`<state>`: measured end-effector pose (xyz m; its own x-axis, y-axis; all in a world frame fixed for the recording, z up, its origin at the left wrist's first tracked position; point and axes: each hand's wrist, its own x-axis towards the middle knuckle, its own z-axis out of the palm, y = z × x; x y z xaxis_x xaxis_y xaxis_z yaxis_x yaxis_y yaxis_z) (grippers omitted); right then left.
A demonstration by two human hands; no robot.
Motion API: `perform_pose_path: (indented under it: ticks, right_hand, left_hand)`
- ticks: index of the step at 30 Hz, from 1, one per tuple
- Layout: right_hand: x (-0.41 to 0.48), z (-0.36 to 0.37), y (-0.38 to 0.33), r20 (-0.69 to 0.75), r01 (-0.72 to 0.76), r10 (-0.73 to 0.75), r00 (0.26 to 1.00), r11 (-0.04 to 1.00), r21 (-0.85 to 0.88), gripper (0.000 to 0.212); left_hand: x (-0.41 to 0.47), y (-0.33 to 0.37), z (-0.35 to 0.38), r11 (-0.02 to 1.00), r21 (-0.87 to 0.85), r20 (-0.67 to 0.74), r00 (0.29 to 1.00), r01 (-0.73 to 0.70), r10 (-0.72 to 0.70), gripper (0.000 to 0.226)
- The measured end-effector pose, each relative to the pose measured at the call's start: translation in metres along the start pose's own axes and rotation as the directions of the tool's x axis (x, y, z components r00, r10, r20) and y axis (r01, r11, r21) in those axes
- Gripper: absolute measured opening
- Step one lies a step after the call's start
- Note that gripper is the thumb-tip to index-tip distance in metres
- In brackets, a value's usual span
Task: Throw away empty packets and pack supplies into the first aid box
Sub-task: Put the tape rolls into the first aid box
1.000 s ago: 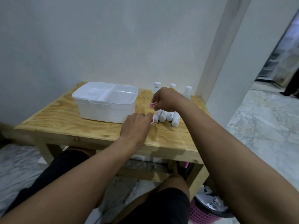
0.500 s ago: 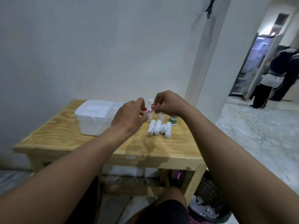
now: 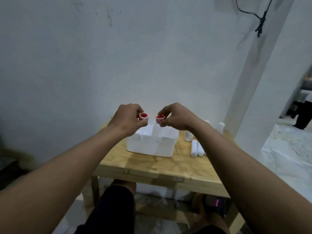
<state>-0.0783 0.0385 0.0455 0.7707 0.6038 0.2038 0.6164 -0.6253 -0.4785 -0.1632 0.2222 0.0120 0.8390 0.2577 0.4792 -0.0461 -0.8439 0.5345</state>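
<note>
My left hand [image 3: 128, 120] pinches one red-cored roll [image 3: 143, 116], my right hand [image 3: 175, 119] pinches a second roll [image 3: 160, 118], a gap between them, raised over the first aid box [image 3: 152, 144]; bare table [image 3: 152, 168] wood reaches the near edge.

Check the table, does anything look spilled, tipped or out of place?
Nothing stands out. The white box sits closed on the table, bandage rolls lie side by side beside it, the left hand pinches one red-and-white round piece and the right hand another.
</note>
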Motion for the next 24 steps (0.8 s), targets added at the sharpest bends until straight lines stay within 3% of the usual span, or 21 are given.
perform_pose_path:
  ticks: [8, 13, 24]
  right_hand:
    - [0.025, 0.037, -0.031, 0.066, 0.018, -0.018, 0.998, 1.000, -0.013, 0.029]
    - [0.041, 0.049, -0.034, 0.082, 0.002, 0.006, 0.997, 0.995, -0.100, 0.034]
    - [0.065, 0.065, -0.026, 0.144, 0.042, -0.008, 0.989, 0.972, -0.233, 0.037]
  left_hand:
    - [0.003, -0.050, -0.017, 0.997, 0.030, 0.098, 0.993, 0.066, -0.069, 0.025]
    - [0.013, -0.058, -0.011, 0.993, 0.012, 0.155, 0.981, 0.115, -0.116, 0.032]
    - [0.040, -0.057, -0.003, 0.967, 0.199, 0.271, 0.939, 0.160, -0.211, 0.026]
